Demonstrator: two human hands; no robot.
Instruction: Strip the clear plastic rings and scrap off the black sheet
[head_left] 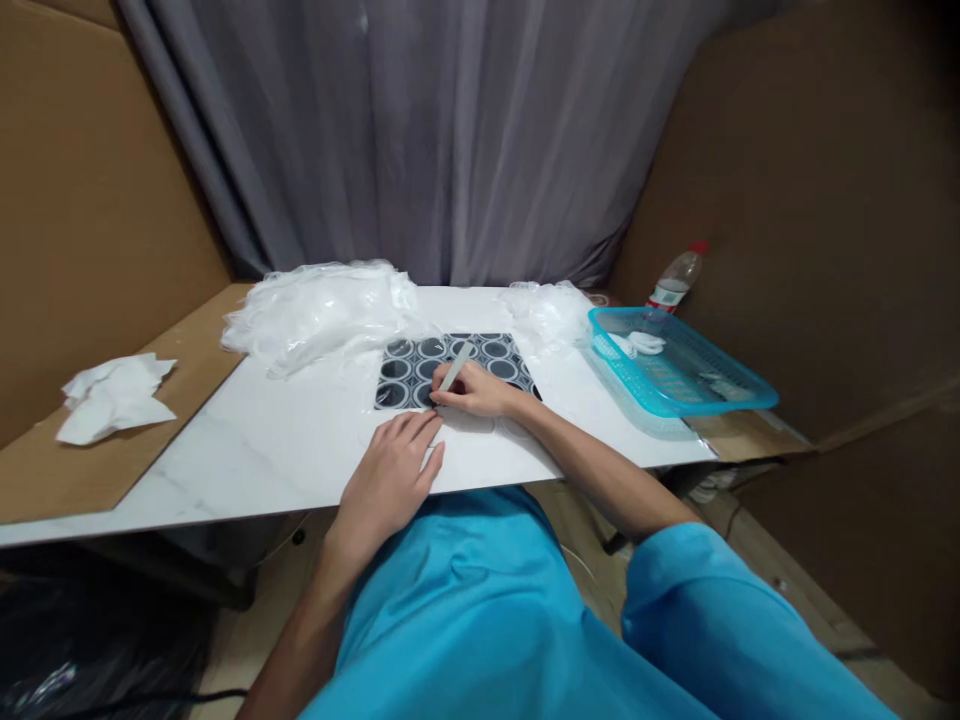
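On the far left, crumpled white tissue (116,398) lies on a brown cardboard sheet (176,400). Right of it, on the white table (262,450), sits a large heap of clear plastic bags (326,310). The left hand (394,462) rests palm down near the table's front edge, fingers loosely extended, not wrapped around anything, their tips close to the right hand. A dark mat with a circle pattern (401,372) lies flat at the middle. Over its front part, the right hand (472,388) grips a pale, flat strip-like tool (455,368), slanted, between closed fingers. Farther right are a smaller heap of clear plastic (551,312), then a blue basket (705,408) holding small white items (645,343). A red-capped bottle (675,280) leans behind the basket.
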